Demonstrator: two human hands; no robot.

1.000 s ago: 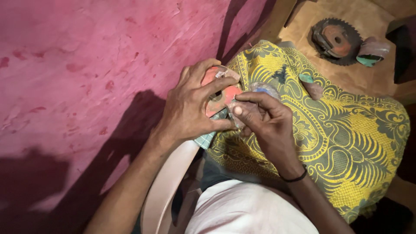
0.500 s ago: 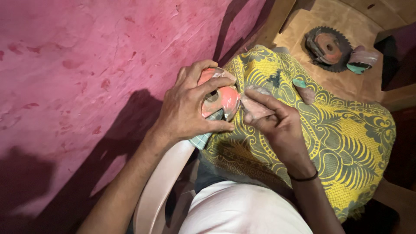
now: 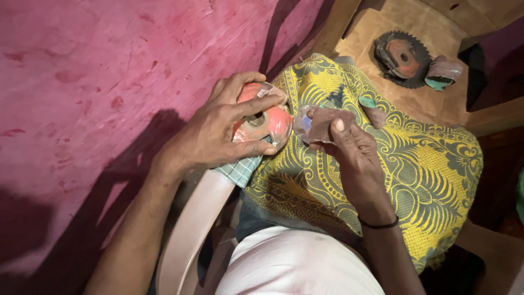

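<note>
Gripping a rounded red-orange piece (image 3: 261,121), the left hand (image 3: 213,131) wraps fingers over its top and thumb beneath, pressed firmly around it, holding it above the lap at the edge of the yellow patterned cloth (image 3: 415,180). Right hand (image 3: 349,147) pinches a small folded scrap of sandpaper (image 3: 316,123) between thumb and fingers, just beside the piece, a narrow gap between them.

Piece: glossy red on the right flank, duller and dust-smeared greyish around a dark central hole; a bit of clear film sits near the top. Judgement: rubbing-down appears partly done; the dull patch looks worked, the shiny flank looks untouched.

Surroundings: checked cloth (image 3: 240,170) under the left hand; toothed circular disc (image 3: 403,57) and another rolled abrasive scrap (image 3: 442,74) lie on a brown board (image 3: 360,43), well apart. Pink wall (image 3: 98,82) to the left.
</note>
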